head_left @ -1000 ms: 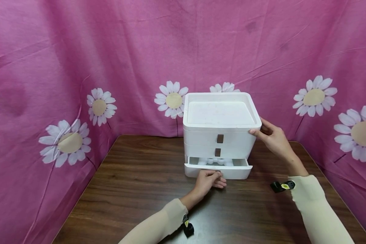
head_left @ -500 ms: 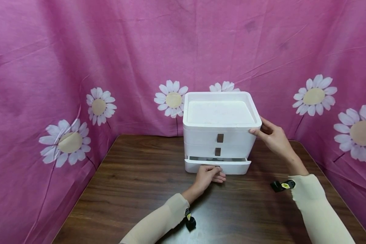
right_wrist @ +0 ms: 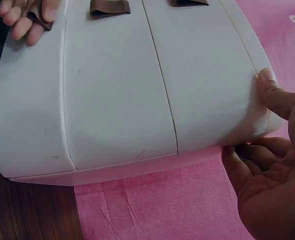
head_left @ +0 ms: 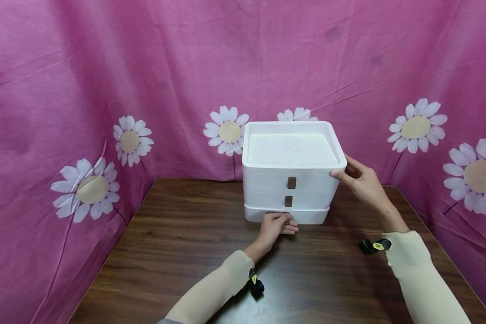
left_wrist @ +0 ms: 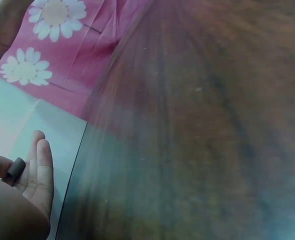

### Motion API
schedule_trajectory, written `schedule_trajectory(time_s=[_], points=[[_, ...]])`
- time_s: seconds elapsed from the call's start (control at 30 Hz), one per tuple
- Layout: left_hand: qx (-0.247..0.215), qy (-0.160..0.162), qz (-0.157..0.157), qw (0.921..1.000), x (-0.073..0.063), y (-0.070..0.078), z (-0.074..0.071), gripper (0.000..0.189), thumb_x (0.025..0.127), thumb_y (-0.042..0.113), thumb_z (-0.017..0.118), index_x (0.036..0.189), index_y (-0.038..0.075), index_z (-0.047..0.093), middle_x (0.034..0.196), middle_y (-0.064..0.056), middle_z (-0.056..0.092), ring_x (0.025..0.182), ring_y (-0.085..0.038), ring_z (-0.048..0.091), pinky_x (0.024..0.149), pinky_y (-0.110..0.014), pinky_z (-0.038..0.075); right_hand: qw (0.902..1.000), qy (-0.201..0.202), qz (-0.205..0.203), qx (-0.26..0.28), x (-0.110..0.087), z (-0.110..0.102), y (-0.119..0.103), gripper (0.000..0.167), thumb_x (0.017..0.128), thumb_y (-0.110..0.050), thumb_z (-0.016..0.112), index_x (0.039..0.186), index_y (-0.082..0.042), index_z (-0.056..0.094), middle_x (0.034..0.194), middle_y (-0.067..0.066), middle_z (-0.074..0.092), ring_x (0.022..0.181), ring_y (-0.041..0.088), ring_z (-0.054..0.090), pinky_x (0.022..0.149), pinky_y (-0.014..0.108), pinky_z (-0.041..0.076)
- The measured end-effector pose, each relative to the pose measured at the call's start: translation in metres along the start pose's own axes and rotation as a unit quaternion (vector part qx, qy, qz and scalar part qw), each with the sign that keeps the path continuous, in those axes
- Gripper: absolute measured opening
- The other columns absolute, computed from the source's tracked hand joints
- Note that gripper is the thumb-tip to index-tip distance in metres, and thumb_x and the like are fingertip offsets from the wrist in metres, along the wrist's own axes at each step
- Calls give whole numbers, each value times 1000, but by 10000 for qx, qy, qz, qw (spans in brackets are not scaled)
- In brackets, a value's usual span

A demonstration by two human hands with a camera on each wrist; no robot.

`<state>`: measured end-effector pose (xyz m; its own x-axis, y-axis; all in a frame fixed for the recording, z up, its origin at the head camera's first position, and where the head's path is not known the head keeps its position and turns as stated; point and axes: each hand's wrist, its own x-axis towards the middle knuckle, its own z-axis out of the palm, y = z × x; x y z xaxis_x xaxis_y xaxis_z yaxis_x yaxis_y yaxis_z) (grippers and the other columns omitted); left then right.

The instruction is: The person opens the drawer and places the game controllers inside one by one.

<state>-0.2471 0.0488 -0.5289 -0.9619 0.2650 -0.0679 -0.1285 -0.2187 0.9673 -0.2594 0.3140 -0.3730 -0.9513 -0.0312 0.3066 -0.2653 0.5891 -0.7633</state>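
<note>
A white drawer unit (head_left: 251,180) with three stacked drawers stands on the table. Its bottom drawer (head_left: 313,217) sits almost flush with the others. My left hand (head_left: 273,227) pinches that drawer's brown pull tab (left_wrist: 16,169) between thumb and index finger, the other fingers stretched out beneath. At the upper right corner, my right hand (head_left: 364,184) grips the unit, thumb on the front and fingers along the side, as the right wrist view shows. Two more brown tabs, the upper tab (head_left: 292,182) and the middle tab (head_left: 288,201), hang on the drawers above.
The unit's top is a shallow tray (head_left: 293,150) with a raised rim. Dark wood-grain table (head_left: 178,243) surrounds it, and a pink curtain (head_left: 178,81) with daisies encloses the back and sides. Each sleeve carries a small black camera (head_left: 257,288) at the wrist.
The bottom drawer has slid back into the unit, and its interior with pale round items is hidden now. My left hand has moved away from me with it; the right hand stays put.
</note>
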Motion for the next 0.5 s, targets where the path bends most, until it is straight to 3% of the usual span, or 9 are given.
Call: schedule_trajectory(time_s=[0.2, 0.5], points=[[3, 36, -81, 10000, 3, 3, 0, 29, 106, 10, 59, 114, -15, 72, 98, -29, 79, 74, -16, 79, 73, -32, 67, 9999, 8, -34, 154, 0, 1, 0, 76, 101, -33, 75, 165, -16, 39, 149, 30, 58, 111, -15, 57, 79, 4, 51], [151, -69, -125, 9998, 1, 4, 0, 31, 108, 14, 59, 116, -13, 72, 98, -26, 80, 72, -14, 78, 72, -32, 66, 9998, 49, -41, 192, 0, 0, 0, 76, 101, -32, 76, 165, -15, 39, 149, 30, 57, 107, -20, 55, 79, 3, 51]])
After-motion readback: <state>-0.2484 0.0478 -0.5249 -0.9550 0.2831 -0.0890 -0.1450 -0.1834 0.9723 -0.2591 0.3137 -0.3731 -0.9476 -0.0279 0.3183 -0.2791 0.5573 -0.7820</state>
